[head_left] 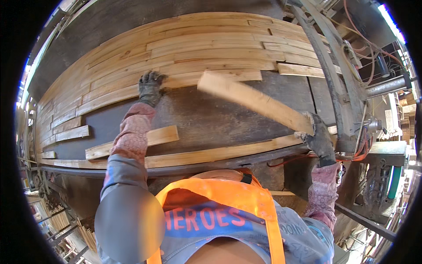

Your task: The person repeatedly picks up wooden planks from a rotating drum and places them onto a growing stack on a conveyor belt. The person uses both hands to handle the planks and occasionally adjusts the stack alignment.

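Note:
My right hand (317, 136), in a dark worn glove, grips the near end of a wooden strip (252, 100). The strip is raised at a slant over the dark work surface (211, 114), and its far end is blurred. My left hand (150, 88), gloved too, rests with fingers apart on the near edge of the laid wooden strips (184, 57), which lie side by side in staggered rows. Under my left forearm, a loose wooden strip (161, 136) lies at an angle on the surface. A long wooden strip (220, 152) runs along the near edge.
On the right, a metal frame (327, 66) crosses over the surface, with hoses and cables (367, 55) beyond it. A metal cylinder (387, 87) sticks out beside the frame. Several short strip ends (72, 133) lie staggered at the left. A dark metal rail (198, 166) borders the near side.

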Tool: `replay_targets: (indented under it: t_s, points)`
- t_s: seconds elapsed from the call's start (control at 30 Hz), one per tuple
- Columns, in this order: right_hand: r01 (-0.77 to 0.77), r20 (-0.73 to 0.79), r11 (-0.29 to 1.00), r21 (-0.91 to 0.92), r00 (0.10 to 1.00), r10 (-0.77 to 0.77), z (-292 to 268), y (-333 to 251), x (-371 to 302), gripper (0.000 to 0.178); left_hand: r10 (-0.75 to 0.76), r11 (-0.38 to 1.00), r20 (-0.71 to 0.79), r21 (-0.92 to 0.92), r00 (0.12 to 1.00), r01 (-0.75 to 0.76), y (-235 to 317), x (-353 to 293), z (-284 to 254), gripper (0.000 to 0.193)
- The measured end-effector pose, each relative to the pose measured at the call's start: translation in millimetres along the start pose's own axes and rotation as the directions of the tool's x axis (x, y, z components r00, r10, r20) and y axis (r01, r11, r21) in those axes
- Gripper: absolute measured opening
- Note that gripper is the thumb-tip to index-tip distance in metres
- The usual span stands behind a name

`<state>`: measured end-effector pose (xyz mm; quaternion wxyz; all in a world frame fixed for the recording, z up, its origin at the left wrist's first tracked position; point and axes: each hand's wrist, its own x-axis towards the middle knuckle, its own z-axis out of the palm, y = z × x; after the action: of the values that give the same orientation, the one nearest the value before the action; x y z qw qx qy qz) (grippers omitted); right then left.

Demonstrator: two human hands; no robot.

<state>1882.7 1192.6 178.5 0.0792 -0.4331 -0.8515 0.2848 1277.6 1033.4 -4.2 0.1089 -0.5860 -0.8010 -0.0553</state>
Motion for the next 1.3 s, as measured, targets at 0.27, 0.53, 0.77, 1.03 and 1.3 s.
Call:
replay_targets:
  t_s: [0.27,0.53,0.77,1.03,1.3]
  points:
    - [-0.380,0.381,-0.097,0.920,0.925,-0.005,116,61,67,0.034,0.107,0.929,0.125,-0.367,0.986,-0.054,122,-3,-61,0.068]
    - [-0.062,0.059,0.124,0.990,0.998,0.026,145,88,106,0.023,0.354,0.735,0.149,-0.655,0.923,-0.176,272,-19,-78,0.068]
    - [0.072,-0.069,0.025,0.997,0.702,0.709,94,164,173,0.031,-0.017,0.998,0.161,-0.056,0.987,0.027,218,11,-46,0.080]
    - [-0.382,0.117,0.187,0.905,0.645,0.755,108,179,237,0.035,-0.127,0.991,0.017,0.040,0.992,0.127,177,14,20,0.083]
    - [-0.635,0.249,0.590,0.498,0.757,0.605,83,183,273,0.035,-0.142,0.990,-0.037,0.022,0.989,0.142,174,7,5,0.088]
